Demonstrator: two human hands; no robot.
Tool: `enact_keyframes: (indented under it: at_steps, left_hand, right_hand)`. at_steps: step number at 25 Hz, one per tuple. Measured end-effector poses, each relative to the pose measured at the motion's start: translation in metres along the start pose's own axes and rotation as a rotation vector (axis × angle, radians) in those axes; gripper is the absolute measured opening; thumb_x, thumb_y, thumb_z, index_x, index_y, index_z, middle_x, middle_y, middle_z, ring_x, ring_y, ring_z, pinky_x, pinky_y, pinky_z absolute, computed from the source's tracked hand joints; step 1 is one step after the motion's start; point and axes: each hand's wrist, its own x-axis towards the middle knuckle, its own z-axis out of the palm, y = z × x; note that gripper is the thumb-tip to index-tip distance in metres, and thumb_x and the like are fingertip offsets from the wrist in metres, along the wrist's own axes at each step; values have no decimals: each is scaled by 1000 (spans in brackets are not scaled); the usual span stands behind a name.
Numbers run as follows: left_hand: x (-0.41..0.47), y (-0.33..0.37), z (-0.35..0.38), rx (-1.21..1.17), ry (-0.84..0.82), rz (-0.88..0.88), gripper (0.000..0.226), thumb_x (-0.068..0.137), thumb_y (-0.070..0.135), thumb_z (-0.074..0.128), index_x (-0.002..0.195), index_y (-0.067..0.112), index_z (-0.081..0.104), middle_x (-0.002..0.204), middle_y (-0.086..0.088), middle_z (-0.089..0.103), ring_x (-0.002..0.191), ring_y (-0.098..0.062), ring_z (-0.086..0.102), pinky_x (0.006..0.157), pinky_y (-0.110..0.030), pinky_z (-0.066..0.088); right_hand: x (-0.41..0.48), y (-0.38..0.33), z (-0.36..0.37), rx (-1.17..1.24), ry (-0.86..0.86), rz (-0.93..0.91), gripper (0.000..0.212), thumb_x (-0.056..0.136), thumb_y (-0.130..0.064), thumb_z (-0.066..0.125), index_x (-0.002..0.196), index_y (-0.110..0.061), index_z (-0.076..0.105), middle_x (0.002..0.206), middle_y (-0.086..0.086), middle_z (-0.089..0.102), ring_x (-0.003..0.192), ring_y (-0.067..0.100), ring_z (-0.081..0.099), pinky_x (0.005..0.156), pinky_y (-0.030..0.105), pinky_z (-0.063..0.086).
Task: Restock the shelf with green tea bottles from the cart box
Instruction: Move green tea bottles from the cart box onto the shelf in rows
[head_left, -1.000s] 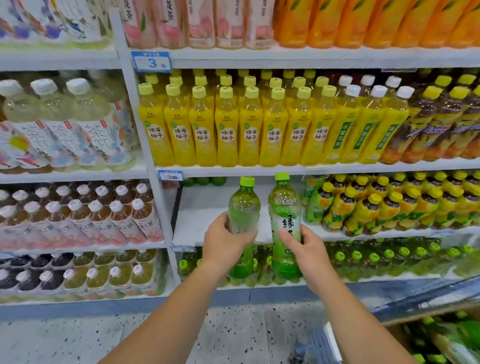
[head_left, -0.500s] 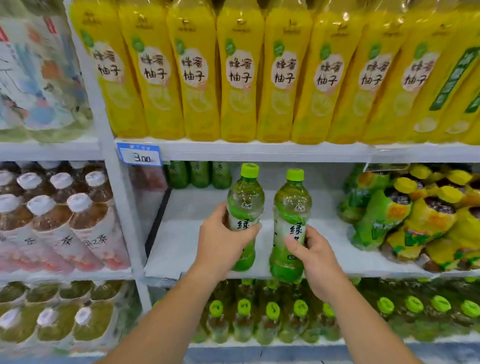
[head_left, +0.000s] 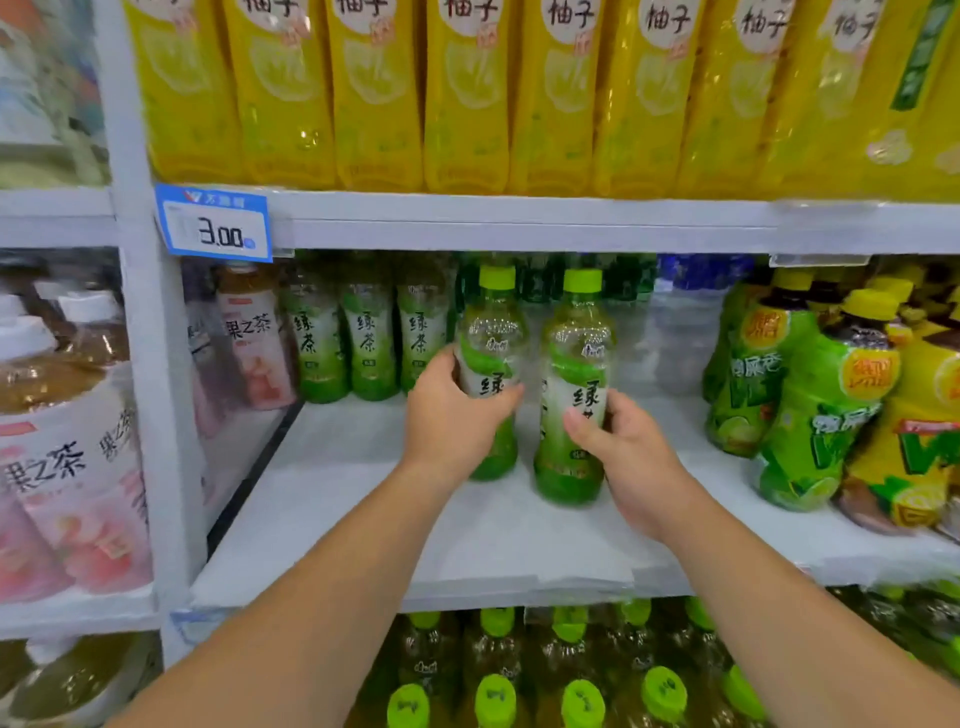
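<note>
My left hand (head_left: 451, 419) grips one green tea bottle (head_left: 493, 332) with a light green cap, held upright over the white shelf (head_left: 353, 499). My right hand (head_left: 626, 452) grips a second green tea bottle (head_left: 574, 374), upright just to the right of the first. Both bottles are inside the shelf bay, near its middle; I cannot tell whether their bases touch the shelf. Three more green tea bottles (head_left: 369, 343) stand in a row at the back left of the same shelf. The cart box is out of view.
Bottles with green and yellow labels (head_left: 810, 395) crowd the shelf's right side. Tall yellow bottles (head_left: 467, 104) fill the shelf above, with a 3.00 price tag (head_left: 215, 223) on its edge. Green-capped bottles (head_left: 519, 691) stand below. Pink-labelled bottles (head_left: 67, 467) fill the left bay.
Both hands have carried their bottles forward into the shelf bay, and my view has moved closer and lower toward the shelf.
</note>
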Motion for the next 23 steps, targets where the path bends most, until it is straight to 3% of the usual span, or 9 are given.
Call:
enact_keyframes:
  at_steps: [2, 4, 5, 7, 9, 11, 16, 19, 23]
  left_hand:
    - [-1, -4, 2, -2, 1, 39, 33, 76, 23, 86, 99, 28, 64, 92, 18, 72, 82, 13, 66, 83, -22, 59]
    - [1, -5, 2, 6, -35, 50, 38, 80, 18, 84, 93, 30, 50, 83, 28, 57, 66, 30, 53, 64, 3, 46]
    - [1, -6, 1, 36, -56, 57, 42, 81, 18, 83, 92, 32, 45, 82, 29, 50, 61, 31, 49, 56, 6, 39]
    - [4, -12, 1, 108, -82, 34, 38, 80, 26, 84, 96, 32, 50, 89, 21, 53, 71, 17, 56, 61, 1, 42]
    - [5, -22, 0, 226, -88, -20, 42, 75, 33, 82, 110, 31, 58, 106, 6, 53, 90, -7, 61, 87, -22, 53]
    - [6, -32, -2, 294, -110, -28, 50, 73, 29, 78, 120, 34, 61, 115, 1, 52, 102, -20, 61, 99, -36, 51]
    - [27, -42, 8, 305, -36, 19, 37, 77, 24, 84, 110, 21, 69, 104, 4, 74, 98, -17, 69, 92, -39, 57]
    - [44, -51, 18, 290, 72, -4, 31, 77, 26, 84, 104, 18, 72, 101, 4, 74, 95, -17, 69, 90, -35, 57]
    - [62, -56, 23, 363, 120, -36, 20, 80, 30, 83, 89, 14, 75, 89, 2, 74, 85, -16, 67, 74, -24, 51]
  right_hand:
    - [8, 11, -2, -2, -2, -41, 29, 88, -20, 69, 116, -24, 64, 114, 1, 74, 108, 21, 70, 96, 43, 53]
    - [19, 13, -2, -41, -18, -39, 27, 93, -24, 66, 119, -26, 60, 118, 0, 72, 110, 21, 68, 101, 47, 50]
    - [21, 15, -3, -43, -29, -30, 26, 95, -27, 64, 120, -27, 58, 119, -1, 71, 111, 20, 66, 102, 46, 49]
    - [26, 20, -6, -47, -79, -25, 22, 98, -27, 59, 118, -34, 52, 121, -5, 64, 110, 13, 62, 102, 40, 46]
    - [32, 31, -12, -170, -95, -43, 24, 96, -38, 60, 119, -40, 51, 129, -3, 58, 117, 14, 59, 107, 41, 43]
    - [38, 37, -19, -282, -89, -76, 32, 94, -41, 62, 124, -36, 54, 130, -4, 61, 118, 15, 60, 106, 42, 46]
    - [69, 36, -18, -242, -21, -130, 29, 96, -18, 64, 122, -25, 53, 108, -9, 68, 96, 2, 65, 77, 17, 50]
    - [91, 42, -11, -210, 36, -113, 36, 95, -19, 66, 127, -19, 51, 116, 0, 67, 104, 16, 65, 82, 24, 51]
    - [119, 45, -5, -245, 67, -110, 36, 94, -16, 67, 127, -8, 56, 118, 7, 67, 106, 22, 64, 85, 28, 49]
